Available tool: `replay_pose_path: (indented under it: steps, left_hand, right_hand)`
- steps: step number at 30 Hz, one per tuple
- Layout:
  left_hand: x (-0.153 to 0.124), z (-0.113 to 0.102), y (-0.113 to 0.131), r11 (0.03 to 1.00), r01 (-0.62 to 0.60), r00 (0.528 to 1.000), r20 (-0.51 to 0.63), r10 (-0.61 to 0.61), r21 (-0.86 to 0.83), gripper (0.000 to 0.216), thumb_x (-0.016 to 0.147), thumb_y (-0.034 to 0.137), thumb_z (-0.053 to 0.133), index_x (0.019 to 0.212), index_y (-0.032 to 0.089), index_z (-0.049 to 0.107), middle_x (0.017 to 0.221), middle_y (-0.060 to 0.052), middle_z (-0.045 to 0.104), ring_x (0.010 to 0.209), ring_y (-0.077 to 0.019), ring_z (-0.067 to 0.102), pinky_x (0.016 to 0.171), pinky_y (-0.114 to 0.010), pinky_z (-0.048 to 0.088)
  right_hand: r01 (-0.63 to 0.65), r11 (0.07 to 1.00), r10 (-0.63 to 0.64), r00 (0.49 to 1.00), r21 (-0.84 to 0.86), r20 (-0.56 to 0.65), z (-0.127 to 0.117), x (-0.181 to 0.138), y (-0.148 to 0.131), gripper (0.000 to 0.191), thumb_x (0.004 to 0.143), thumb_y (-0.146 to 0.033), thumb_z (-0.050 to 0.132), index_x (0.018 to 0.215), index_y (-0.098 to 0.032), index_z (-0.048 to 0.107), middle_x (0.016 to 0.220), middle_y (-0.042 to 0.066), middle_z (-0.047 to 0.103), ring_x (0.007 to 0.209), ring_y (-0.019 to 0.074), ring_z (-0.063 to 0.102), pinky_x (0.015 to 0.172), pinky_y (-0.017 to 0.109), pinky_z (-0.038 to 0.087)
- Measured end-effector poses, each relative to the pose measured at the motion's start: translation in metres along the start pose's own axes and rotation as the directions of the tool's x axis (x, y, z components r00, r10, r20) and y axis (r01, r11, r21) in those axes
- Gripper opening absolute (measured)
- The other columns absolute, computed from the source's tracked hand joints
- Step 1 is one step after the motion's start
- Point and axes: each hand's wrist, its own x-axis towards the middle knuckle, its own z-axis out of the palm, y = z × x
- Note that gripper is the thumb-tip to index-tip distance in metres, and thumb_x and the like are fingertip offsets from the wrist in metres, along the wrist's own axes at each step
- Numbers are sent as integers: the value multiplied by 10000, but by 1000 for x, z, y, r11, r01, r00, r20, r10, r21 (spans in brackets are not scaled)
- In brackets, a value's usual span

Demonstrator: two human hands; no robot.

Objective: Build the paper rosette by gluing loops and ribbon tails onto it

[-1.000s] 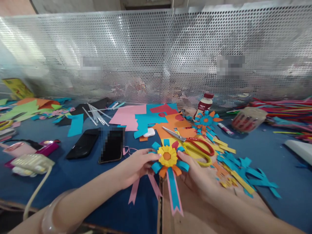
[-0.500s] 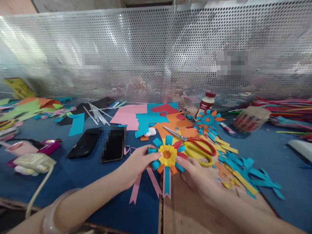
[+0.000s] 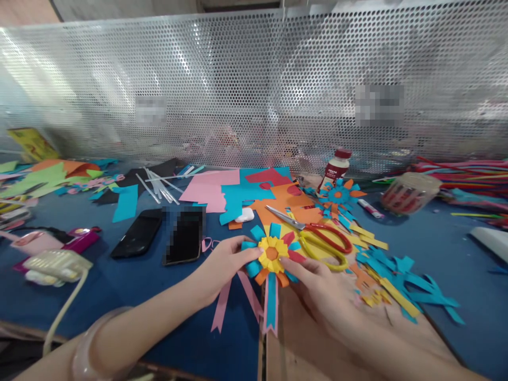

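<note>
A paper flower with a yellow frilled centre and blue, orange and red petals is held between both hands. My left hand grips its left side, thumb at the yellow ring. On the right side, my right hand pinches it, thumb by the yellow centre; its other fingers are partly hidden. Below the flower hangs a blue and pink paper ribbon. Two pink paper strips lie under my left hand. Just behind my right hand are scissors with red and yellow handles.
Coloured paper sheets lie at the back, near glue sticks. Two phones and a glue gun are on the left. Another paper flower, a bottle, a jar and blue paper scraps sit to the right.
My right thumb has shifted left and inward onto the edge of the yellow centre. The hanging ribbon reaches slightly lower. My left hand has barely moved.
</note>
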Motion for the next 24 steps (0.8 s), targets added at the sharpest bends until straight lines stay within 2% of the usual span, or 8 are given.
replay_pose_path:
  steps: [4,6,9,12,15,17,21,24]
  left_hand:
    - [2,-3,1,989,-68,996,-49,75,130,240,713,364,706,840,174,633,872,-34,640,797,-168,580,728,-273,443]
    - [3,-3,2,984,-76,993,-73,89,160,252,712,387,703,805,167,621,805,-16,620,742,-151,562,672,-255,427]
    - [3,-4,4,984,-82,992,-78,96,160,267,743,409,669,776,150,611,712,0,578,661,-131,528,607,-244,401]
    - [4,-5,6,979,-99,989,-92,117,177,278,751,403,663,815,134,632,748,-21,595,702,-144,542,639,-253,415]
    - [7,-11,11,973,-122,983,-114,147,198,305,741,412,667,860,132,647,783,-34,605,723,-156,551,636,-254,426]
    - [12,-17,15,968,-131,980,-119,159,213,323,748,435,650,876,139,648,788,-31,598,710,-150,546,599,-241,422]
    - [22,-36,21,970,-123,974,-162,158,211,388,798,497,567,963,150,620,877,-51,603,759,-159,563,583,-230,437]
    - [28,-47,21,968,-99,975,-173,141,232,436,775,496,602,1041,151,610,975,-89,618,825,-183,584,585,-229,442]
  right_hand:
    - [51,996,-48,998,-75,49,0,2,2,319,749,-457,698,919,-188,723,976,71,722,979,264,651,875,370,498]
    - [70,995,-65,995,-72,71,4,3,-1,357,743,-473,698,956,-187,714,996,76,716,1022,263,635,903,376,485]
    - [76,996,-76,997,-55,-5,11,2,-9,311,740,-454,707,923,-203,704,959,53,718,943,233,657,880,351,495]
    - [132,988,-140,985,-86,-97,14,2,-18,239,741,-416,717,862,-213,681,912,14,706,888,199,649,817,302,501]
    - [167,967,-185,979,-192,-83,14,9,-25,237,730,-404,727,816,-189,676,861,10,692,860,183,634,777,275,488]
    - [119,974,-132,990,-193,-57,14,17,-27,255,724,-400,729,835,-175,681,865,25,691,833,180,635,735,272,491]
    - [-22,997,21,1000,-78,-19,21,33,-28,254,671,-336,764,837,-168,671,858,42,691,722,160,631,620,263,507]
    - [-57,995,55,998,-77,-27,29,40,-27,218,668,-321,759,785,-168,657,782,33,678,659,142,622,586,257,512]
